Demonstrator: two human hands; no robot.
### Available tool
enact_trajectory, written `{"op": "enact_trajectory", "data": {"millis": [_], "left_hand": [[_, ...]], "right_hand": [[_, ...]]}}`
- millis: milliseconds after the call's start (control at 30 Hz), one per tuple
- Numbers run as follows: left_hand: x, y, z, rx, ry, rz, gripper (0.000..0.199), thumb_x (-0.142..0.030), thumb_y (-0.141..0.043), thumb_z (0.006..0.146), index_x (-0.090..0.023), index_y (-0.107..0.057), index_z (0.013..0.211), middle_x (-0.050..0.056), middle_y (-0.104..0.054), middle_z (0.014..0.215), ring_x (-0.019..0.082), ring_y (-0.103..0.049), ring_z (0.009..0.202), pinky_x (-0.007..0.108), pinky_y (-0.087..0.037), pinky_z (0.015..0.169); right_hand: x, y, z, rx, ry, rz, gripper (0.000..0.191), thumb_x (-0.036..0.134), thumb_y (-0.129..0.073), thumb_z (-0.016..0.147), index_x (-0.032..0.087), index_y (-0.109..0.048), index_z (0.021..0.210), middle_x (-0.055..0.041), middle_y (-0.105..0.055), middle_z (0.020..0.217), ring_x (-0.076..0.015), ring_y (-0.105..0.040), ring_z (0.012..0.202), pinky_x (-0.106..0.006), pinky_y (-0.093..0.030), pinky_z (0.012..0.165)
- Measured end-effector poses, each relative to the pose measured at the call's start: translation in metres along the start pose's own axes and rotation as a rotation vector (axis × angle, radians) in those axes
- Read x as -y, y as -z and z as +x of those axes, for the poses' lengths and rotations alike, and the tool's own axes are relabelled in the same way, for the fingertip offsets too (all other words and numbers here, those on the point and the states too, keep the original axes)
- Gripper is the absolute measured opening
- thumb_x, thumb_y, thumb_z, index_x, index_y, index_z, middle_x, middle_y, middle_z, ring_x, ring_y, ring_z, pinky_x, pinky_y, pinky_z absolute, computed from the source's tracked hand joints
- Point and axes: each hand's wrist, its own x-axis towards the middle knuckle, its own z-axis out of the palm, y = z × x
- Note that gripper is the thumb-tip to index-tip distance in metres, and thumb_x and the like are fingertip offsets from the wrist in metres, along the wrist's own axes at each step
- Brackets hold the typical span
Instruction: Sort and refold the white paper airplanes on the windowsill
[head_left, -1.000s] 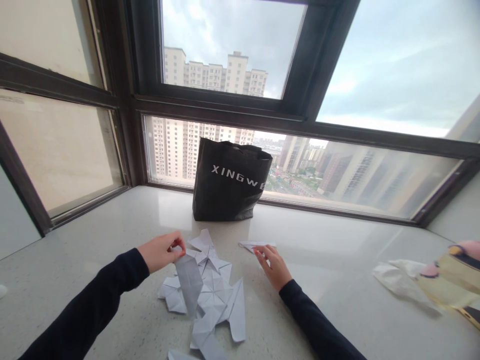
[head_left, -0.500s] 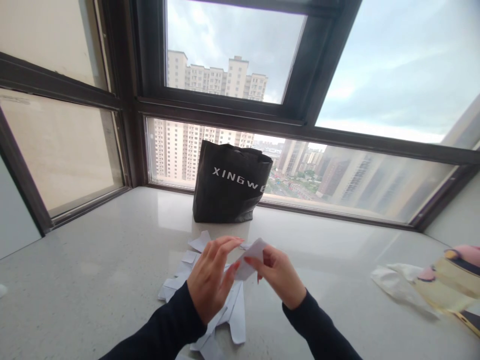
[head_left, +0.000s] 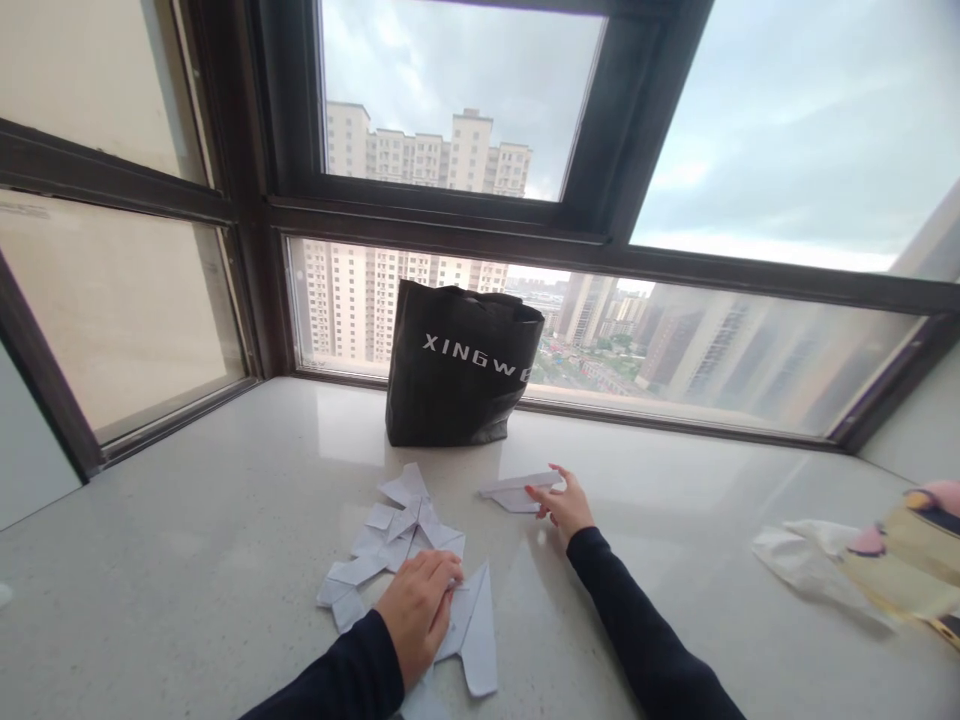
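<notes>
In the head view my right hand (head_left: 568,503) pinches the wide end of a white folded paper plane (head_left: 510,492). The plane is low over the sill or resting on it, its pointed end turned left; I cannot tell if it touches. My left hand (head_left: 421,608) is closed at the pile of folded paper planes (head_left: 390,530), fingertips around a white edge that looks like one of them. My palm hides part of that pile. Another paper plane (head_left: 480,640) lies just right of my left hand.
A black bag (head_left: 457,390) with white lettering stands behind the pile, against the window. On the right lie a crumpled white wrapper (head_left: 814,565) and a pale yellow and pink item (head_left: 907,545). Dark window frames (head_left: 450,235) border the pale speckled sill (head_left: 187,560).
My hands have moved apart. The right hand has carried the folded paper rightward, where it now shows as a longer plane. My left hand has dropped to the pile and closed there.
</notes>
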Motion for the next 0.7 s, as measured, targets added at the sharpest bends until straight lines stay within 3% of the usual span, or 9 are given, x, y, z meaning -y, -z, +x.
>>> {"op": "enact_trajectory", "data": {"millis": [167,300,400,600,700], "left_hand": [[0.0,0.0,0.0,0.007,0.019,-0.009,0.026,-0.004,-0.037,0.072,-0.018,-0.052,0.087,0.009,-0.055,0.108,0.022,-0.047,0.102,0.038,-0.035,0.089],[0.001,0.001,0.0,0.005,0.025,-0.023,0.026,-0.005,-0.037,0.072,-0.018,-0.053,0.088,0.009,-0.055,0.109,0.022,-0.047,0.103,0.039,-0.035,0.089],[0.001,0.002,0.0,0.001,0.026,-0.017,0.027,-0.005,-0.038,0.071,-0.018,-0.053,0.088,0.008,-0.055,0.109,0.022,-0.047,0.103,0.039,-0.036,0.088],[0.001,0.004,0.0,-0.049,0.019,-0.052,0.027,-0.005,-0.038,0.071,-0.018,-0.054,0.089,0.009,-0.056,0.108,0.022,-0.047,0.102,0.039,-0.037,0.088],[0.001,0.005,0.001,-0.058,0.016,-0.059,0.028,-0.004,-0.037,0.071,-0.018,-0.054,0.089,0.008,-0.056,0.106,0.021,-0.048,0.101,0.038,-0.037,0.088]], "right_hand": [[-0.013,-0.004,0.0,-0.059,0.112,-0.281,0.052,0.026,-0.062,0.059,0.018,-0.048,0.109,0.0062,-0.051,0.049,-0.0198,-0.057,0.051,-0.031,-0.041,0.052],[-0.018,-0.005,-0.002,-0.129,0.222,-0.454,0.045,0.025,-0.06,0.06,0.018,-0.05,0.103,-0.0053,-0.058,0.076,-0.0246,-0.056,0.074,-0.036,-0.04,0.068],[-0.021,-0.007,-0.002,-0.174,0.309,-0.544,0.04,0.028,-0.059,0.06,0.016,-0.051,0.098,-0.012,-0.054,0.094,-0.0293,-0.049,0.092,-0.041,-0.036,0.079],[-0.019,-0.004,-0.002,-0.261,0.376,-0.664,0.051,0.037,-0.052,0.068,0.015,-0.044,0.113,-0.0161,-0.042,0.118,-0.0327,-0.04,0.104,-0.048,-0.033,0.082],[-0.013,-0.003,-0.006,-0.221,0.434,-0.717,0.047,0.035,-0.048,0.074,0.021,-0.044,0.118,-0.0126,-0.037,0.128,-0.0326,-0.038,0.109,-0.051,-0.029,0.085]]}}
